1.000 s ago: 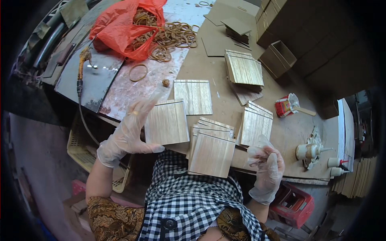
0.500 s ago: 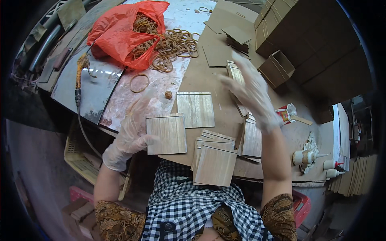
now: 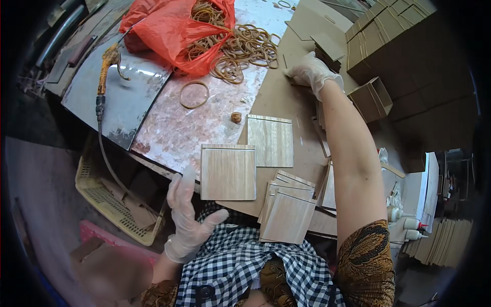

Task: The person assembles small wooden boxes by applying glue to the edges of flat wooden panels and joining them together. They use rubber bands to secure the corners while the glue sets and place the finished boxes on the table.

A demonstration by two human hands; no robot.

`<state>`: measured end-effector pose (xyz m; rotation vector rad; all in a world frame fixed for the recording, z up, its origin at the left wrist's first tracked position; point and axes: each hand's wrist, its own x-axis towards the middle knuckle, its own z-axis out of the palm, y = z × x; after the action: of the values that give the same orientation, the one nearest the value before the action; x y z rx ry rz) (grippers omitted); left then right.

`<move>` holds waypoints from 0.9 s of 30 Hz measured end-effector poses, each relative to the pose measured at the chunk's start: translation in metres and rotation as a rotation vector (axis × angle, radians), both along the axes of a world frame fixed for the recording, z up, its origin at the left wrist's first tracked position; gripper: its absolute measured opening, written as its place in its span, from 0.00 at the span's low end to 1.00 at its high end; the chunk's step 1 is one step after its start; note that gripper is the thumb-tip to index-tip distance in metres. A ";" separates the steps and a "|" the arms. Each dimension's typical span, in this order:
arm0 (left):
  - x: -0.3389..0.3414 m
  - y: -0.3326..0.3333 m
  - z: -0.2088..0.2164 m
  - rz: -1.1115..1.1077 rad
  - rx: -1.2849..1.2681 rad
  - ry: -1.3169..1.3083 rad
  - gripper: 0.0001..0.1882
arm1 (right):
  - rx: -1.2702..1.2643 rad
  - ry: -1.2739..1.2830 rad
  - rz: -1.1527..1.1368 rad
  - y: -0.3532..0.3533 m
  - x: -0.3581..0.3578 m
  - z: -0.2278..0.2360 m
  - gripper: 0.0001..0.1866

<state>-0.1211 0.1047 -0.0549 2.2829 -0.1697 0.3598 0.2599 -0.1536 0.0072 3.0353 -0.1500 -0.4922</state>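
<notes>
My left hand (image 3: 190, 220), in a thin clear glove, is in front of the table edge with fingers spread and nothing in it. Just beyond its fingertips lies a light wooden panel (image 3: 228, 173) with a groove along its far edge. A second grooved wooden panel (image 3: 271, 142) lies behind it. A fanned stack of wooden panels (image 3: 288, 217) overhangs the near edge. My right hand (image 3: 313, 71), also gloved, reaches far across the table, fingers bent down beside a stack of brown boards (image 3: 327, 47). Its fingertips are partly hidden, so any hold cannot be made out.
A red plastic bag (image 3: 169, 38) spills rubber bands (image 3: 245, 48) on the table. An air blow gun (image 3: 105, 71) lies left. Cardboard boxes (image 3: 404, 71) stand back right, near an open small box (image 3: 371, 100). Glue bottles (image 3: 411, 224) are right; a yellow crate (image 3: 115, 204) sits lower left.
My right hand has moved away from me toward the brown boards. My left hand has drawn back off the near panel, toward my body. The whole view has shifted slightly.
</notes>
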 end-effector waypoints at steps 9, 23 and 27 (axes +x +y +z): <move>0.011 -0.007 -0.005 -0.001 0.172 0.007 0.59 | -0.167 -0.255 0.248 0.020 -0.013 0.016 0.25; 0.017 0.006 0.008 0.054 0.268 0.105 0.59 | 1.016 -0.535 0.294 0.003 -0.160 0.061 0.18; 0.047 0.017 0.031 -0.133 0.280 0.008 0.67 | 0.835 -0.472 0.274 0.002 -0.195 0.065 0.20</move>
<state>-0.0744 0.1213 -0.0234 2.5314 -0.3865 0.2707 0.0649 -0.1516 0.0718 3.8152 0.5940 0.2796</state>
